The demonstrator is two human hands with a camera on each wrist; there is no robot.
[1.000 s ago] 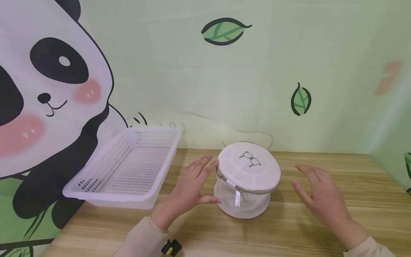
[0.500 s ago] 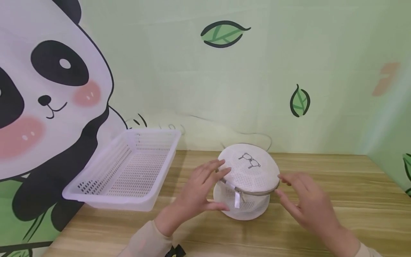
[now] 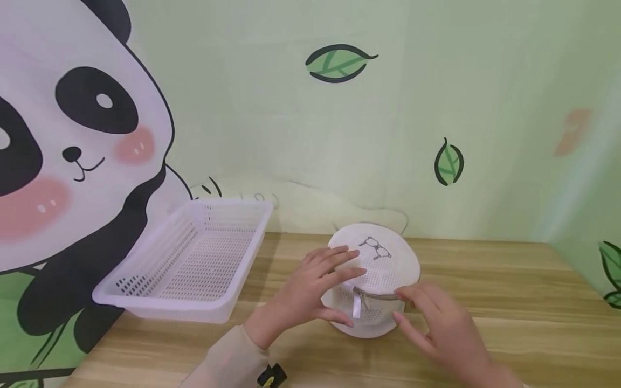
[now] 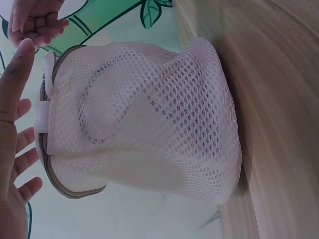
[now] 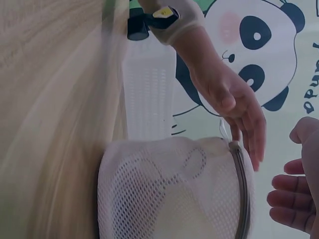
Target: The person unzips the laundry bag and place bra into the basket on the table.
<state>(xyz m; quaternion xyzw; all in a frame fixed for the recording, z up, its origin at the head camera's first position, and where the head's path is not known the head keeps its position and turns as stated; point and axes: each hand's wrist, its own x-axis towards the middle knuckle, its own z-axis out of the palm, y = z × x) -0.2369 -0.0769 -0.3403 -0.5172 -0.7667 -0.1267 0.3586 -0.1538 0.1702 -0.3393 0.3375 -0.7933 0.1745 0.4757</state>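
A round white mesh laundry bag (image 3: pixel 383 277) stands upright on the table, its lid printed with a pair of glasses. A grey-brown zipper (image 4: pixel 44 142) runs round the lid's rim, and a white tab (image 3: pixel 357 306) hangs at the front. My left hand (image 3: pixel 310 293) is at the bag's left side with fingers spread over the lid's edge; contact is unclear. My right hand (image 3: pixel 441 320) is at the right front of the rim, fingers loosely bent and thumb apart, with nothing seen in its grasp. Something pale shows through the mesh; I cannot tell what.
A white plastic basket (image 3: pixel 228 310) with slotted sides sits left of the bag on the wooden table (image 3: pixel 509 302). Behind the table is a green backdrop (image 3: pixel 242 108) with a panda and leaves. A black device (image 3: pixel 271 375) is by the left wrist.
My right hand has come in from the right to the bag's right front. My left hand has shifted right, over the lid's edge. The bag and basket stay in place.
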